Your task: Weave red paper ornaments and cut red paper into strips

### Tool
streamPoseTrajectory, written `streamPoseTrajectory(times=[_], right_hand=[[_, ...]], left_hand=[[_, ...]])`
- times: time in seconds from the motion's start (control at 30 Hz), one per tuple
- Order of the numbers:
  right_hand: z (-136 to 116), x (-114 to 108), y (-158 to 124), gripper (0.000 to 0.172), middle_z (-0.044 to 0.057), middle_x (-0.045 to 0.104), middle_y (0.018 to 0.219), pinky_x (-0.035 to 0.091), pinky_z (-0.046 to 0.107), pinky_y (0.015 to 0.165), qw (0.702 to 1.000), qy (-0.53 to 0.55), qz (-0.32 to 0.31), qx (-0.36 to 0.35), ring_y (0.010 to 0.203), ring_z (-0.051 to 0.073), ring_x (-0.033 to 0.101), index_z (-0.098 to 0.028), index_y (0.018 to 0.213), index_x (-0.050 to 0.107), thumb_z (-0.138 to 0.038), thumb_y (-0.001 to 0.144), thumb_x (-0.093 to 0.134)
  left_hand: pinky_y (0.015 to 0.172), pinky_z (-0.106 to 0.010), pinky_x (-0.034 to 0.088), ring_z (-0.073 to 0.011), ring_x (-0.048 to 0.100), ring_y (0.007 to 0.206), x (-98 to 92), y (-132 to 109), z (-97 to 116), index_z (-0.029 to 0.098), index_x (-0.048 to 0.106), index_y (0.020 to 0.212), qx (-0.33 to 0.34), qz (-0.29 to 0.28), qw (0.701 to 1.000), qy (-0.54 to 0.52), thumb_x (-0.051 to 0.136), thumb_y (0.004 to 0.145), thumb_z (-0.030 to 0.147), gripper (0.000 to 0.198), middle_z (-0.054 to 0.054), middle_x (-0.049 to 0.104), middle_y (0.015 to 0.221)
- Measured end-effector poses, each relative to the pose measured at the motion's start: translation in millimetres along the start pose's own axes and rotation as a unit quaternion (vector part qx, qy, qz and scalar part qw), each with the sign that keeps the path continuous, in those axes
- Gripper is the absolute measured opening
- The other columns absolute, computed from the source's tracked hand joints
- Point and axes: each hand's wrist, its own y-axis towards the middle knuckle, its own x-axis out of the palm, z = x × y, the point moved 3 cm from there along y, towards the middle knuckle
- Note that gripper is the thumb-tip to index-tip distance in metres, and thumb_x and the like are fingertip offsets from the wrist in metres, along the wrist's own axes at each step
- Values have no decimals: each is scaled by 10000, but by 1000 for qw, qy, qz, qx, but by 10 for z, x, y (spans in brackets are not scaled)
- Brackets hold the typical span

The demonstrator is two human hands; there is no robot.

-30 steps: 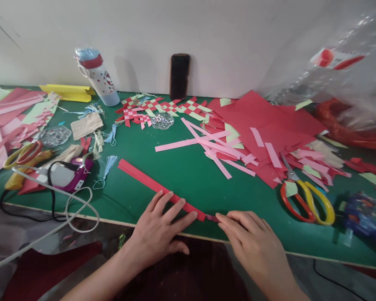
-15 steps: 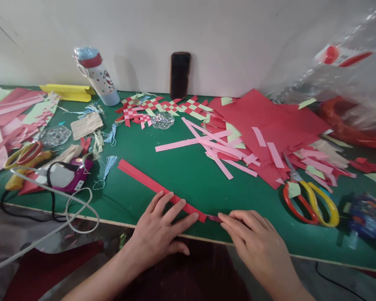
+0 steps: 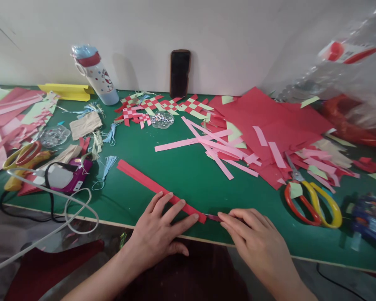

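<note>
Left fingers [image 3: 184, 223] flat on red strip [image 3: 144, 179], right fingers [image 3: 235, 218] pinching end; green table [image 3: 188, 188], white wall [image 3: 238, 50].

A phone [image 3: 179, 73] is being propped against the wall [image 3: 225, 42] behind woven paper mats [image 3: 144, 110] on the table [image 3: 188, 184], with a water bottle [image 3: 97, 75] being stood to their left and scissors [image 3: 310, 207] being kept right of the paper pile [image 3: 269, 121].

A band of green tabletop [image 3: 188, 179] ran between the red paper strip [image 3: 150, 186] and the crossed pink paper strips [image 3: 191, 144], wide enough for a hand to pass, while the red-and-yellow scissors [image 3: 303, 207] blocked the right and the purple appliance [image 3: 81, 173] and white cable [image 3: 90, 205] the left.
</note>
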Motion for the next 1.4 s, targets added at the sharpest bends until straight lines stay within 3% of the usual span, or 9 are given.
streamPoseTrajectory(times=[1.0, 1.2, 1.4], right_hand=[[26, 46, 85, 199, 43, 664, 860, 399, 300, 730, 1000, 27, -13, -5, 804, 153, 581, -228, 1011, 733, -222, 950, 543], [27, 43, 85, 205, 38, 660, 865, 392, 302, 727, 999, 31, -24, 1, 797, 149, 574, -235, 998, 735, -238, 953, 535], [-8, 55, 91, 228, 40, 660, 868, 386, 306, 730, 999, 29, -32, 1, 801, 152, 575, -233, 1012, 731, -253, 966, 508]], left_hand=[[1129, -523, 239, -331, 378, 1300, 2, -10, -1, 441, 387, 1451, 4, -3, 1000, 9, 441, 788, 776, 744, -6, 505, 1396], [1173, -515, 154, -342, 360, 1307, 27, -20, 7, 217, 409, 1472, 1, -18, 999, 31, 358, 794, 805, 899, -43, 500, 1435], [1176, -503, 149, -336, 379, 1299, 24, -7, 2, 216, 423, 1461, 1, -24, 999, 36, 343, 810, 798, 876, -34, 508, 1435]])
